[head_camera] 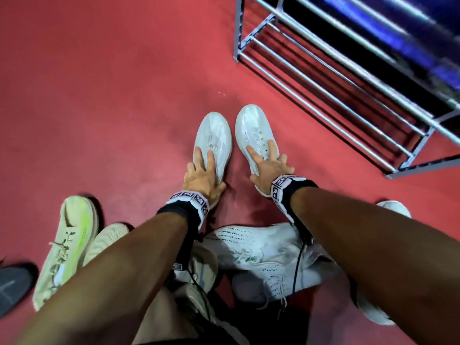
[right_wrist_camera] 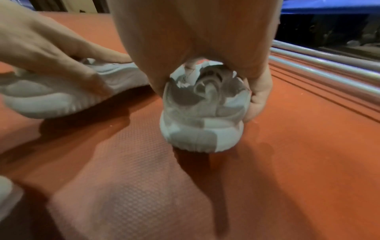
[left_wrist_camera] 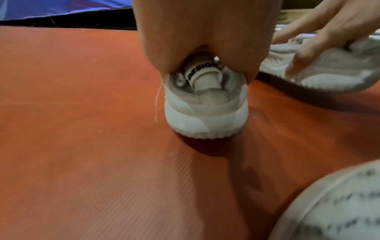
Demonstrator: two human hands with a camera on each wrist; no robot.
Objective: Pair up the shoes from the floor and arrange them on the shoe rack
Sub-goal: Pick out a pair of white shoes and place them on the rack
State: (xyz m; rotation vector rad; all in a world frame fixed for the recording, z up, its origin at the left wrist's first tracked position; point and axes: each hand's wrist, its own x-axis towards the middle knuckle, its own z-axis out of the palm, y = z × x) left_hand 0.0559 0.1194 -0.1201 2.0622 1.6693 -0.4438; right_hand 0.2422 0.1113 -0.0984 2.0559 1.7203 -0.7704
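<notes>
Head view shows two pale white sneakers side by side on the red floor, toes pointing far, just apart from each other. The left hand (head_camera: 202, 176) grips the left sneaker (head_camera: 213, 138) over its heel end, fingers laid along the upper, thumb round the inner side. The right hand (head_camera: 267, 168) grips the right sneaker (head_camera: 254, 128) likewise, fingers spread. A metal shoe rack (head_camera: 331, 78) stands far right. More shoes, among them a yellow-green sneaker (head_camera: 67, 242), lie near, under the forearms.
</notes>
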